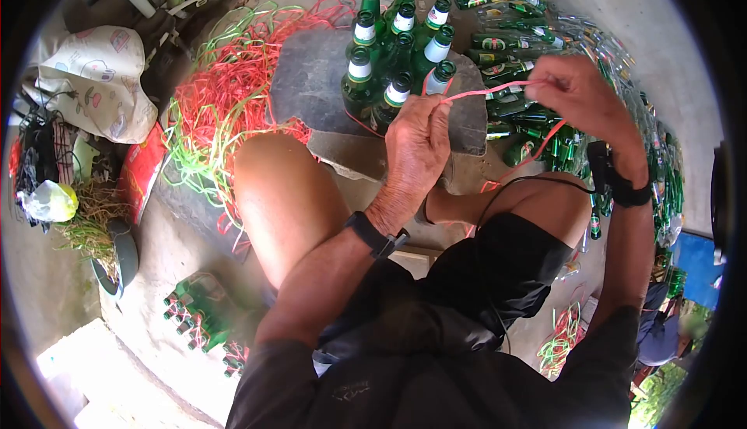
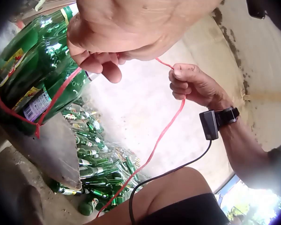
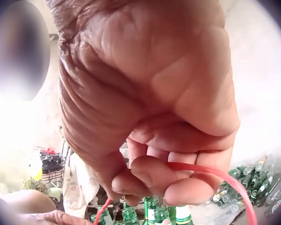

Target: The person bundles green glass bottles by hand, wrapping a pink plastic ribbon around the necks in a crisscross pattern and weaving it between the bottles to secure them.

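Several green bottles (image 1: 397,55) stand upright in a tight group on a dark slab (image 1: 307,79). Red strap (image 2: 61,93) runs round the lower part of the group, with a small knot low on one side in the left wrist view. The left hand (image 1: 418,141) pinches the strap at the near edge of the group. Out to the right, the right hand (image 1: 583,98) grips the same strap (image 1: 494,89), which spans between the hands; its tail hangs below the right hand. In the right wrist view the strap (image 3: 215,172) passes through the curled fingers.
Many loose green bottles (image 1: 513,43) lie piled at the right. A tangle of red and green straps (image 1: 226,79) lies left of the slab. More bottles (image 1: 194,312) are at the lower left, near a plant pot (image 1: 124,258). The person's knees flank the work.
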The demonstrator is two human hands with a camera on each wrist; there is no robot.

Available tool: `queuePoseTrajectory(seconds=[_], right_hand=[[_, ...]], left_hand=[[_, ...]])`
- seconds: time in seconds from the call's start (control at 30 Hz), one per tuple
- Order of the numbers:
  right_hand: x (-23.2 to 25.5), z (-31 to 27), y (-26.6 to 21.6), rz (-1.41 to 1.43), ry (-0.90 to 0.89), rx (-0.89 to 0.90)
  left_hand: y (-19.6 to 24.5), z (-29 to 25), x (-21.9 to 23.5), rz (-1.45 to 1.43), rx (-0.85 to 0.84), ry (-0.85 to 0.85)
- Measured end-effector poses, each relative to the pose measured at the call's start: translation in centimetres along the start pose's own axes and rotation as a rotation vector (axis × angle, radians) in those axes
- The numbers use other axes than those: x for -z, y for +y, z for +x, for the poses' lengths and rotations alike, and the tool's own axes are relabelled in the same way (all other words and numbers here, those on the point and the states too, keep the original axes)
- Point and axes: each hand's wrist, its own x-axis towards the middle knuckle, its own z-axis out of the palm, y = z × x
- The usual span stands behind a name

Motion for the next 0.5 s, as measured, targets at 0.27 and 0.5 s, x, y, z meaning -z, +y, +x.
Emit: queuePoseTrajectory(seconds=[0.27,0.5], right_hand=[[6.0,-0.8,3.5,0.061,0.016,-0.046],[10.7,-3.0,5.2,0.086,0.082,-0.197]], left_hand=[[-0.2,0.1,-0.1,-0.149,0.154,-0.046],[1.8,0.2,0.5,-0.355,0.332,-0.09]])
